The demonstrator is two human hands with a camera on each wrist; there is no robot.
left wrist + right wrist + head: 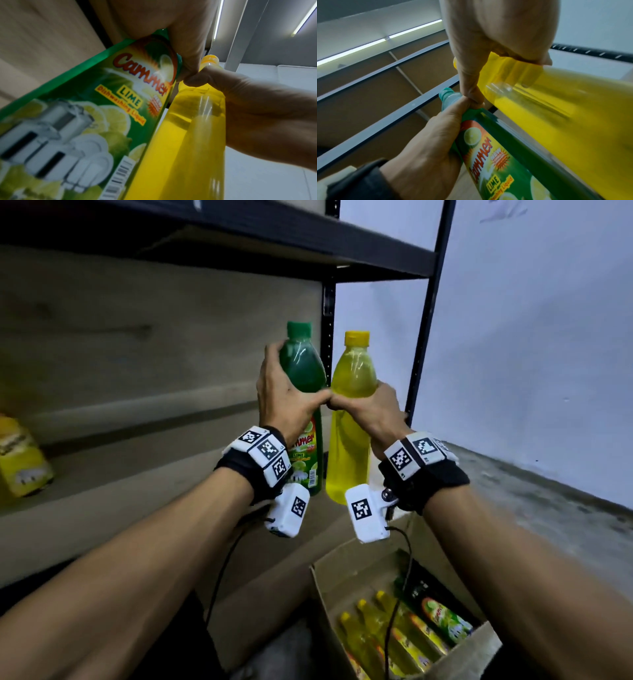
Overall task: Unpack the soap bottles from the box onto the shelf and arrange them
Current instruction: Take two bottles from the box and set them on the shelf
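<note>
My left hand (pixel 287 392) grips a green lime soap bottle (pixel 303 368) around its upper body, upright at the right end of the shelf (pixel 102 484). Beside it, my right hand (pixel 363 409) grips a yellow soap bottle (pixel 354 371), also upright. The two thumbs touch between the bottles. The left wrist view shows the green bottle's label (pixel 96 108) close up with the yellow bottle (pixel 188 135) to its right. In the right wrist view the yellow bottle (pixel 556 108) lies above the green bottle (pixel 496 162). The open cardboard box (pixel 479 648) below holds several more bottles lying flat.
Another yellow bottle (pixel 24 460) stands at the shelf's left end. A black upright post (pixel 428 309) and a dark upper shelf (pixel 239 237) frame the bay. A pale wall (pixel 531 337) and a concrete floor (pixel 548 508) lie to the right.
</note>
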